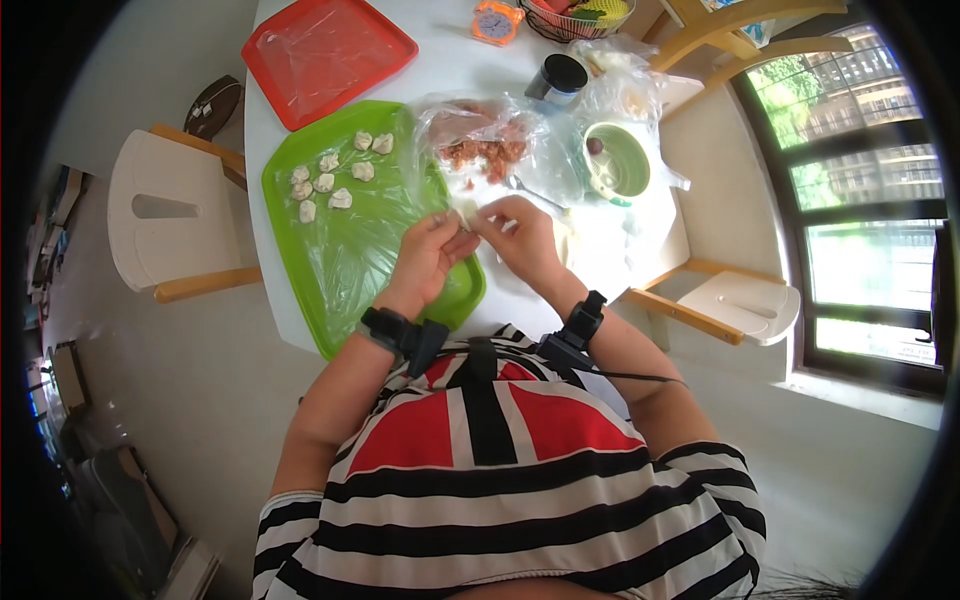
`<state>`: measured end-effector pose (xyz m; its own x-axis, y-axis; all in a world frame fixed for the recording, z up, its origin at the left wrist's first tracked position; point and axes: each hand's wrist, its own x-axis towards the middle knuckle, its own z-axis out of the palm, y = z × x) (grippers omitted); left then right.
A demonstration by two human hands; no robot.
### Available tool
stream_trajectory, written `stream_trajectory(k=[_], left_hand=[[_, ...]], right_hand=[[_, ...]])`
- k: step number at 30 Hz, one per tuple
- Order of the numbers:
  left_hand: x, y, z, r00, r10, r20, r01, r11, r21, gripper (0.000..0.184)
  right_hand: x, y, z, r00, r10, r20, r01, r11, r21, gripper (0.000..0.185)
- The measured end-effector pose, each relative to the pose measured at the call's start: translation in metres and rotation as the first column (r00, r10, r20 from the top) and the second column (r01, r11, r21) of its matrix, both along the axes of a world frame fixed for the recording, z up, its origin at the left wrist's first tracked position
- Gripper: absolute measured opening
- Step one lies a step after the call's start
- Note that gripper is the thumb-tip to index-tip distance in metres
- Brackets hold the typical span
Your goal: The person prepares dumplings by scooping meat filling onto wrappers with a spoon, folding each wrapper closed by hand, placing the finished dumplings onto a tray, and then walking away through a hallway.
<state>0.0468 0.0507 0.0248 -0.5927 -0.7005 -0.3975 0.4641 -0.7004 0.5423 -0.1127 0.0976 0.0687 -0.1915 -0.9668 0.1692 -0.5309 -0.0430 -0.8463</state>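
My left hand (pixel 430 255) and my right hand (pixel 524 240) meet over the near edge of the green tray (pixel 350 262), fingers pinched together. Between the fingertips is a small pale dumpling wrapper (pixel 466 209), mostly covered by the fingers; whether filling is inside cannot be seen. Several folded dumplings (pixel 323 182) sit on the plastic-lined tray, towards its far left. Just beyond my hands, reddish minced filling (pixel 487 155) lies in a clear plastic bag (pixel 440 120). A metal spoon (pixel 538 193) rests beside the filling, its handle pointing at my right side.
Further back are a red tray (pixel 325 58), an orange clock (pixel 494 22), a wire fruit basket (pixel 590 24) and a black-lidded jar (pixel 558 78). To the right stands a pale green container (pixel 617 165). Chairs flank the white table (pixel 440 45); glare washes out its right side.
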Motion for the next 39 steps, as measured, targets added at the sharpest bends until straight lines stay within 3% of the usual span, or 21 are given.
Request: stream_trajectory(k=[2,4,5,7,8,10,11,13,23,25,26,28,29,31,32,36,38,39], left_hand=[[0.0,0.001,0.0,1.0,0.002,-0.007,-0.002,1.0,-0.005,0.02],[-0.001,0.002,0.001,1.0,0.004,-0.015,-0.004,1.0,-0.011,0.018],[-0.001,0.002,0.001,0.999,0.011,-0.034,-0.011,1.0,-0.013,0.017],[-0.001,0.003,0.0,0.998,0.018,-0.054,-0.019,1.0,-0.014,0.016],[-0.002,0.003,0.0,0.997,0.024,-0.069,-0.025,1.0,-0.013,0.017],[-0.002,0.004,0.002,0.996,0.029,-0.086,-0.03,0.999,-0.011,0.017],[-0.002,0.004,0.003,0.997,0.039,-0.072,-0.041,0.999,-0.028,0.017],[-0.002,0.004,0.002,0.997,0.047,-0.057,-0.05,0.998,-0.044,0.017],[0.001,0.005,-0.012,0.998,0.07,0.01,-0.069,0.995,-0.069,0.021],[0.0,0.004,-0.008,0.998,0.054,0.023,-0.052,0.994,-0.091,0.021],[0.0,0.003,-0.006,0.998,0.035,0.046,-0.031,0.997,-0.073,0.021],[-0.001,0.003,0.003,0.998,0.014,0.068,-0.011,0.998,-0.056,0.022],[-0.002,0.003,0.007,0.998,0.008,0.055,-0.005,0.998,-0.057,0.022],[-0.002,0.003,0.008,0.999,0.003,0.044,0.0,0.998,-0.059,0.022],[-0.002,0.003,0.005,0.999,0.004,0.039,-0.002,0.998,-0.058,0.022],[-0.002,0.004,0.006,0.998,0.007,0.058,-0.003,0.997,-0.073,0.021],[-0.001,0.004,0.005,0.996,0.01,0.083,-0.003,0.996,-0.084,0.02],[0.0,0.004,0.004,0.994,0.009,0.107,0.002,0.996,-0.094,0.019]], right_hand=[[-0.001,-0.001,-0.002,0.997,-0.025,0.067,0.023,0.999,0.034,0.017],[-0.003,-0.003,-0.006,0.924,-0.085,0.374,0.034,0.99,0.14,0.014],[-0.002,-0.003,-0.007,0.924,-0.084,0.374,0.034,0.989,0.141,0.014],[0.004,-0.002,-0.003,0.955,-0.18,0.235,0.16,0.982,0.1,0.01],[0.008,-0.001,0.0,0.955,-0.18,0.235,0.16,0.982,0.1,0.01],[0.012,0.0,0.004,0.99,-0.121,-0.066,0.117,0.991,-0.07,0.01],[0.012,0.0,0.004,0.99,-0.122,-0.067,0.117,0.991,-0.07,0.01],[0.012,0.0,0.002,0.889,-0.094,-0.448,-0.075,0.935,-0.346,0.014],[0.003,0.006,0.013,0.804,0.103,-0.586,-0.26,0.947,-0.19,0.02],[-0.001,0.005,0.009,0.913,0.168,-0.372,-0.239,0.958,-0.155,0.023],[-0.004,0.004,0.007,0.913,0.167,-0.372,-0.238,0.959,-0.155,0.023],[-0.011,0.0,0.006,0.989,0.141,0.041,-0.143,0.988,0.059,0.024],[-0.012,-0.001,0.006,0.989,0.141,0.041,-0.143,0.988,0.059,0.024],[-0.012,-0.004,0.007,0.851,-0.186,0.491,0.009,0.94,0.34,0.027],[-0.013,-0.006,0.005,0.826,-0.184,0.532,-0.035,0.927,0.375,0.028],[-0.012,-0.005,0.001,0.896,-0.12,0.428,-0.064,0.917,0.393,0.027],[-0.01,-0.006,0.002,0.999,-0.032,0.029,0.023,0.959,0.284,0.024],[-0.008,-0.005,0.0,0.999,-0.03,0.03,0.02,0.959,0.284,0.024]])
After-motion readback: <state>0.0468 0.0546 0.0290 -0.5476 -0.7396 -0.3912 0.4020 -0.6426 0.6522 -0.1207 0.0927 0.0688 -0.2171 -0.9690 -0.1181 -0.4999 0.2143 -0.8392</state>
